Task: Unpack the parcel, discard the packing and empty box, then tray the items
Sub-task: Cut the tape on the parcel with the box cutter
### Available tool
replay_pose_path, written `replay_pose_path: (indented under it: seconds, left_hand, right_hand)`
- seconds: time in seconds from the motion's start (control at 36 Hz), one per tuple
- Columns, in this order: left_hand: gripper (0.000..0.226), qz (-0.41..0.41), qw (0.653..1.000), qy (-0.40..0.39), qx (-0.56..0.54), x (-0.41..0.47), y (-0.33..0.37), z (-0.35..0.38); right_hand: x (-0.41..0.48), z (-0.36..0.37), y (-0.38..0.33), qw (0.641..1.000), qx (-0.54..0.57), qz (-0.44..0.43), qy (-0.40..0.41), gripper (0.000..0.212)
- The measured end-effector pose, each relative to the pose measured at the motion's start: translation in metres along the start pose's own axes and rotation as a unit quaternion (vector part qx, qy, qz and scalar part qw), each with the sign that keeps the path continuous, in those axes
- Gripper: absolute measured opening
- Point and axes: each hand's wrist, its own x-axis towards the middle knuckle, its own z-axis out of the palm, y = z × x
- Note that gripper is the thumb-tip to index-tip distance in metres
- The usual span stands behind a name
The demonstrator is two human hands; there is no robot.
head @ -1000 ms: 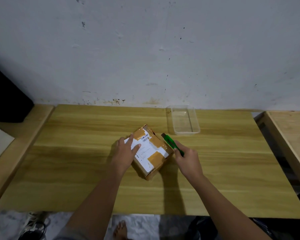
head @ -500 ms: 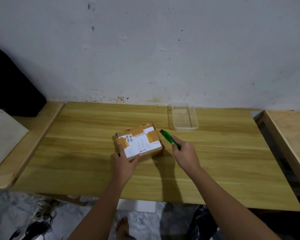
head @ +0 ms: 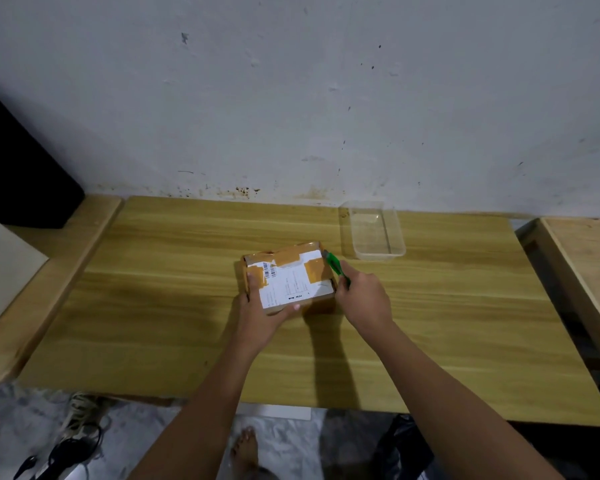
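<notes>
Since a second ago the parcel (head: pixel 289 276) has turned flat, label up. The left hand (head: pixel 261 315) clamps its near-left corner; the right hand (head: pixel 363 301) grips a green cutter (head: pixel 336 267), tip now at the far-right edge. The tray (head: pixel 397 237) lies beyond.

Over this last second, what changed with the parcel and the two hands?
The parcel was turned from diagonal to roughly square with the table edge. The left hand shifted from resting on top to gripping its near-left corner. The right hand kept holding the green cutter, its tip now at the parcel's far-right corner. The clear tray stayed empty.
</notes>
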Motion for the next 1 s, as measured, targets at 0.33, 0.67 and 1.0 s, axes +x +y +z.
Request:
replay_pose_path:
  seconds: [0.33, 0.67, 1.0]
  left_hand:
    - [0.113, -0.011, 1.0, 0.016, -0.01, -0.003, 0.004, 0.003]
    - [0.114, -0.01, 0.999, 0.02, -0.024, 0.0, 0.001, 0.005]
    - [0.113, -0.018, 0.999, 0.014, -0.03, -0.004, 0.005, 0.005]
  right_hand:
    - [-0.004, 0.007, -0.002, 0.998, -0.059, -0.005, -0.007, 0.03]
    - [0.003, 0.009, -0.006, 0.998, -0.053, 0.006, -0.04, 0.036]
    - [-0.006, -0.003, 0.001, 0.995, -0.08, -0.01, -0.053, 0.028]
